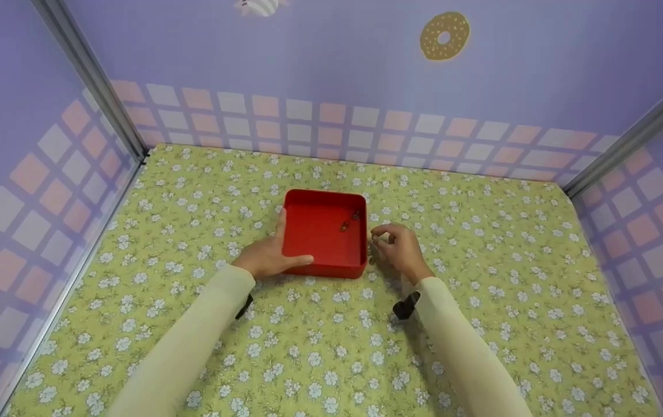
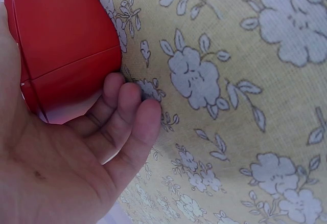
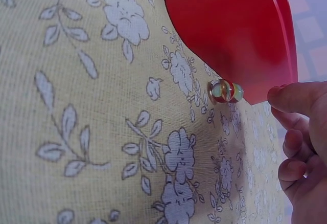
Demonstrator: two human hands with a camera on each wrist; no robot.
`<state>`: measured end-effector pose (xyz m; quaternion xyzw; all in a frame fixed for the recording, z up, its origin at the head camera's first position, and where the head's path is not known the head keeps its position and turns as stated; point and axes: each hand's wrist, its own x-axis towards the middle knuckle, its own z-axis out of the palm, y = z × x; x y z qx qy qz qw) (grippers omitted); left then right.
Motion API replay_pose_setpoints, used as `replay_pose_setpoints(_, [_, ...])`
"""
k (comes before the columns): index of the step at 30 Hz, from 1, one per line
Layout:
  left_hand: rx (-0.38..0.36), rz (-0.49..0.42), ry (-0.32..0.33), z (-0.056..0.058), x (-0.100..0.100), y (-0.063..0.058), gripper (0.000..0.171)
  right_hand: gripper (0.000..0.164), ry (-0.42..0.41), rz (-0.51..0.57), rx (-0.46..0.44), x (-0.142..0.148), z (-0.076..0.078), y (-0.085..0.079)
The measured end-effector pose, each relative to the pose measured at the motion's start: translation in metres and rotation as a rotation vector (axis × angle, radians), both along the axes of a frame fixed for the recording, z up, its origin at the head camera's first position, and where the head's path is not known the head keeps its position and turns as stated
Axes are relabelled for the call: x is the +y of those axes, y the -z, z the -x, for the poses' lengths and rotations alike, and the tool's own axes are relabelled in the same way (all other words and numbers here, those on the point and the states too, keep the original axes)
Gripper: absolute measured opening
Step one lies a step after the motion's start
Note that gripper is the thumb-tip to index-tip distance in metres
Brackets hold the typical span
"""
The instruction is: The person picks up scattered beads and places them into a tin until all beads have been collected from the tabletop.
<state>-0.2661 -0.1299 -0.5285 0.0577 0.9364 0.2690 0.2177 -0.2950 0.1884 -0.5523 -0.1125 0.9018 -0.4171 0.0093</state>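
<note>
A square red box (image 1: 323, 240) stands on the flowered cloth, with a few small glass marbles (image 1: 345, 226) inside near its right wall. My left hand (image 1: 268, 255) grips the box's near left corner. Its thumb lies over the front rim and its fingers run along the outer left side, bent near the base in the left wrist view. Close to the right wall, my right hand (image 1: 401, 252) has thumb and forefinger pinched together on what looks like a small marble, mostly hidden. Below those fingertips, striped glass marbles (image 3: 225, 91) lie on the cloth beside the box.
Yellow-green cloth with white flowers (image 1: 192, 324) covers the table. Purple panels with pink and white squares (image 1: 331, 124) rise at the back and both sides, with metal posts (image 1: 97, 87) at the corners. Black straps (image 1: 407, 305) sit at the wrists.
</note>
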Motion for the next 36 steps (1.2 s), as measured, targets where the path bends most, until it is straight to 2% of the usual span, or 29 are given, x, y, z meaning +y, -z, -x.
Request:
replay_pose_setpoints(14, [-0.004,0.007,0.008,-0.0006,0.0000,-0.0023,0.123,0.016,0.007,0.005,0.031,-0.0020,-0.0019,-0.0069])
replay_pose_setpoints(36, [0.000,0.017,0.025,0.0015,0.0003,0.0012,0.124,0.017,0.016,0.006,0.073,-0.0031,-0.0015,-0.0104])
